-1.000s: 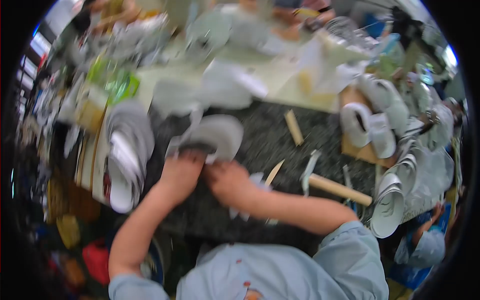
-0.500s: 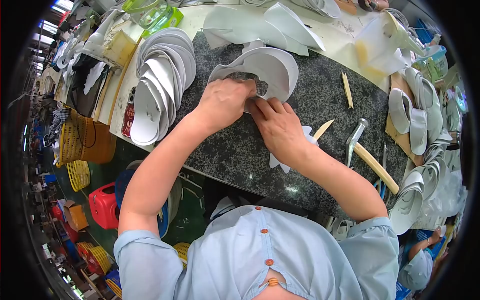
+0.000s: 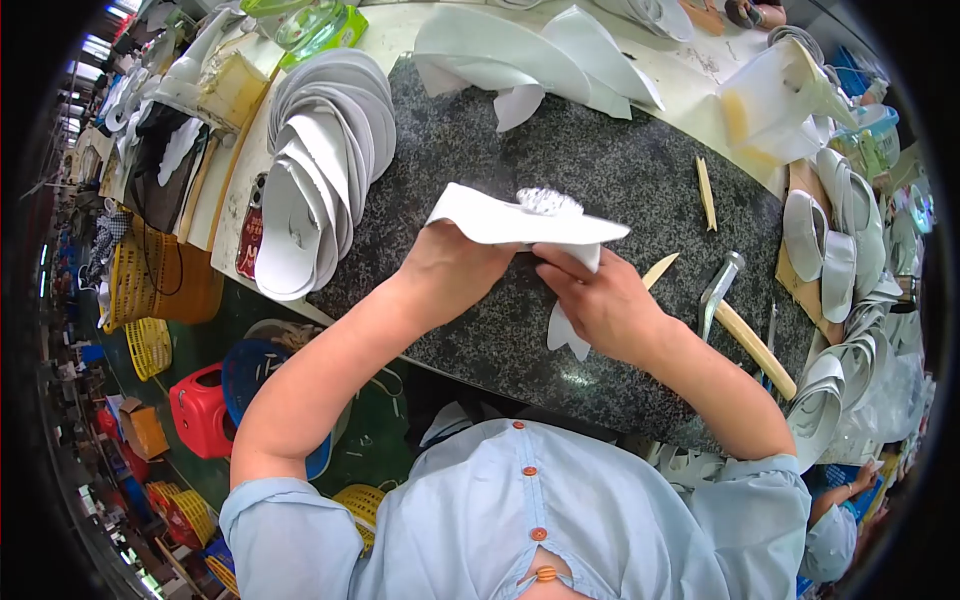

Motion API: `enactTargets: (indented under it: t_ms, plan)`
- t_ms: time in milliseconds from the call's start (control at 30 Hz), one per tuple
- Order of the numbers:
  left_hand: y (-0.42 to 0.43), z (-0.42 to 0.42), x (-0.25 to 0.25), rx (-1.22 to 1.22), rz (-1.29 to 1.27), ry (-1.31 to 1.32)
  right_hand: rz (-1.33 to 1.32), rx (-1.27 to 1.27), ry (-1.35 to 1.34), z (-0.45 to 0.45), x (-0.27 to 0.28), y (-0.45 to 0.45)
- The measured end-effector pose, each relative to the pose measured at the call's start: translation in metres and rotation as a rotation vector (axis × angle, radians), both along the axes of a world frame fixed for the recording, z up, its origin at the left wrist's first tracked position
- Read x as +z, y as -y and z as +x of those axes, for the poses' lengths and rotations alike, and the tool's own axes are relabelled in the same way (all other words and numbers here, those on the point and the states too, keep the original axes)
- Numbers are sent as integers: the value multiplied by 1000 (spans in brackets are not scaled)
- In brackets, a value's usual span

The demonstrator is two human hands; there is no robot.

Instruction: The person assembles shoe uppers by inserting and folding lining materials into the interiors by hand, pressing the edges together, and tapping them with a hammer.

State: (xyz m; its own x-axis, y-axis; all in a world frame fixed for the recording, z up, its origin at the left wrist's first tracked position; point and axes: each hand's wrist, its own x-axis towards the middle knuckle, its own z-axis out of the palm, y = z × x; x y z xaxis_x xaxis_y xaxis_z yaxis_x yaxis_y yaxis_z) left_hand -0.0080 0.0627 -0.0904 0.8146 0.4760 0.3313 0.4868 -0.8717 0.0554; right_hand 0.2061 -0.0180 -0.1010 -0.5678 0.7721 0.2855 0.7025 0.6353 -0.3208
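Observation:
A white shoe upper [image 3: 485,218] is held up above the dark speckled stone slab [image 3: 450,340], seen nearly edge-on, with a speckled patch at its middle. My left hand [image 3: 458,268] grips its left part from below, the fingers mostly hidden behind it. With thumb and fingers, my right hand [image 3: 608,305] pinches the lower edge near the right end. Beneath the right hand lies a small white cut-out [image 3: 567,335] on the slab. Close to that hand, the pointed tip of a pale wooden stick [image 3: 660,270] shows.
Overlapping white shoe pieces [image 3: 325,150] lie to the left, beside a red can [image 3: 252,235]. Larger white sheets [image 3: 520,55] rest at the back. On the right are a hammer [image 3: 745,335], a pale wooden stick [image 3: 707,195] and several white uppers [image 3: 840,215]. Another person's arm [image 3: 840,492] shows lower right.
The shoe upper has been lifted off the slab and turned from an open loop to nearly edge-on. My left hand has moved lower, and my right hand has shifted right and down.

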Motion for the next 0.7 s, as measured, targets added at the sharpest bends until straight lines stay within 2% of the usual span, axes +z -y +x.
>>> enactTargets:
  t_ms: [33, 67, 133, 200, 267, 400, 467, 533, 600, 700]
  plan:
    - [8, -1, -1, 19, 0, -123, -122, 8, -103, 2, 6, 3]
    - [13, -1, -2, 35, 2, -246, -132, 12, -103, -2, 9, 3]
    - [20, -1, -3, 31, -58, -308, -4, -11, -209, -15, 14, -1]
    - [30, -6, -5, -57, 318, -486, 33, -108, -8, -10, 5, -10]
    - [21, -14, -3, -138, 352, -376, -376, -247, -303, 13, 15, -25]
    - [2, -10, 17, -207, 252, -303, -361, -180, -374, 29, 15, -28]
    - [-1, -3, 21, -181, 103, -291, -151, -91, -289, 24, 8, -26]
    - [2, 7, 13, -170, 189, -249, -103, -108, -276, 22, 0, -25]
    - [7, 17, 12, -9, 37, -295, -51, -77, -192, 22, -1, -30]
    - [2, 20, 10, -5, 12, -216, -79, -57, -181, 24, 5, -35]
